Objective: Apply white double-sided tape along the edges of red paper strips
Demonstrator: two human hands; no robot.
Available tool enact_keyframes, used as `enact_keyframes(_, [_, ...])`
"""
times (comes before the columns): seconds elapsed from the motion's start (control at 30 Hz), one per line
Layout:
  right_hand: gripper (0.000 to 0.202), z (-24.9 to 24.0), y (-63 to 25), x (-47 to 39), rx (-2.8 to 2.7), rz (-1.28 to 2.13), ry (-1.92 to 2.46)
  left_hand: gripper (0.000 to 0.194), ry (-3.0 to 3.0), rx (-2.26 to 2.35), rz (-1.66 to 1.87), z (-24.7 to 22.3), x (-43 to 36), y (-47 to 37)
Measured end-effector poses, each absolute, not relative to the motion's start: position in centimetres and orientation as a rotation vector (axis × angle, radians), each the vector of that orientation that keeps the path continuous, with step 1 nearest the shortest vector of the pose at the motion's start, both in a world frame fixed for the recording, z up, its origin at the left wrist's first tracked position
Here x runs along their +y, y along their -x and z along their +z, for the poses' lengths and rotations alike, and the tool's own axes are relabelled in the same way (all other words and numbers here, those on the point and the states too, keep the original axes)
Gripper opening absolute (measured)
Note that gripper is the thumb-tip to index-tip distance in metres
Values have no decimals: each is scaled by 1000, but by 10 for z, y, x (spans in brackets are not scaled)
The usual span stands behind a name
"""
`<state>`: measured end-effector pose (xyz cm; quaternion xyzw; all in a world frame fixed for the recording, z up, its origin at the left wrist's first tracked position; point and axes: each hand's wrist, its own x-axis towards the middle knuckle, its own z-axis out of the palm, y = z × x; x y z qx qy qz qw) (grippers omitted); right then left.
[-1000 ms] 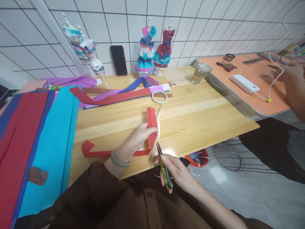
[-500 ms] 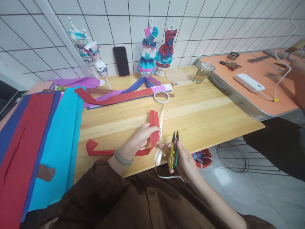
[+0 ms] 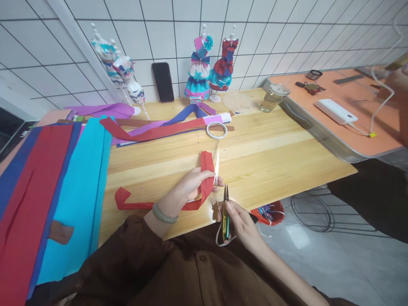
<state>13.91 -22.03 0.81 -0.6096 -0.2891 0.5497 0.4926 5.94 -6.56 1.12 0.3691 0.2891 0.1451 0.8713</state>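
My left hand (image 3: 190,185) pinches a red crepe paper strip (image 3: 207,162) between thumb and fingers over the wooden table's near side. The strip bends below the hand and trails left, ending in a fold. Along its right edge runs a narrow white tape (image 3: 217,160), which leads back toward a tape roll (image 3: 208,131) lying flat. In my right hand (image 3: 245,224) are thread snips (image 3: 226,219) with yellow and green handles, blades pointing away from me and nearly together. A pale loop of tape hangs below that hand; whether the fingers hold it too, I cannot tell.
Red, blue and turquoise paper sheets (image 3: 78,191) cover the left side. Along the tiled wall stand small dressed mannequins (image 3: 197,76) and a phone (image 3: 162,82). A glass jar (image 3: 274,98) sits by the orange table (image 3: 357,95), where another person's arm shows. A red basket (image 3: 278,218) is below.
My right hand has moved down and slightly left with the snips, whose blades have come closer together. The left hand keeps its grip, its fingertips now showing beyond the strip.
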Motion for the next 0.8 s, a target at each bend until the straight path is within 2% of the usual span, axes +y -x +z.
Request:
enact_keyframes(0.33, [42, 22, -161, -227, -633, 1090, 1724, 5, -667, 590, 355, 5, -67, -63])
enact_keyframes(0.57, [41, 26, -149, -210, -575, 1456, 1391, 6, -732, 610, 374, 5, -74, -66])
enact_keyframes(0.8, [47, 14, -140, -200, -573, 1491, 1372, 8, -775, 565, 332, 9, -74, -64])
